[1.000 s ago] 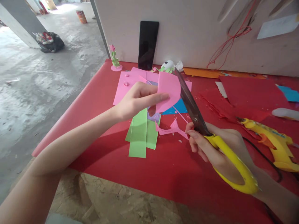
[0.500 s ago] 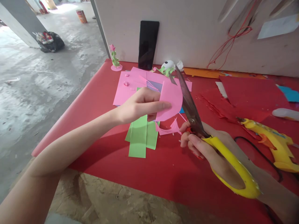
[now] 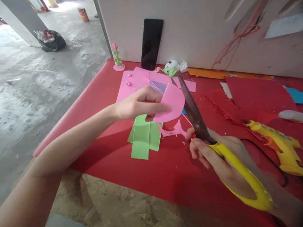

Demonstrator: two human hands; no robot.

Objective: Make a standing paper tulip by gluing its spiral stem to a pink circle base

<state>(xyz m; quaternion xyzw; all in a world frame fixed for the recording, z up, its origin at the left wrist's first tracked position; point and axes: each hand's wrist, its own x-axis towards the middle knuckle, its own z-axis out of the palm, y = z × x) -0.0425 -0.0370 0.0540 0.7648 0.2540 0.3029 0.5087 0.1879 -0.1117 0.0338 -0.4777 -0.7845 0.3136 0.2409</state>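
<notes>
Two hands hold a folded-looking pink paper piece and yellow-handled scissors above a red table

The left hand pinches the pink paper piece, thumb on top, fingers behind. The piece is in mid-view, raised over the table; its straight edge faces left, its rounded edge right. The right hand is wrapped around the scissors, whose dark blades point up and away along that rounded edge, tips parted. Whether metal touches paper there is unclear.

Below the paper lie a curved pink offcut and crossed green strips. Between the strips and the table's front edge runs a broad band of plain red surface; another stretches left toward the slanting side edge.

Behind, pink sheets spread toward the pale wall, where a dark phone leans. A small paper flower stands near the far left corner. Right of the scissors, room is tighter: a yellow glue gun and its black cord lie near the right hand.
</notes>
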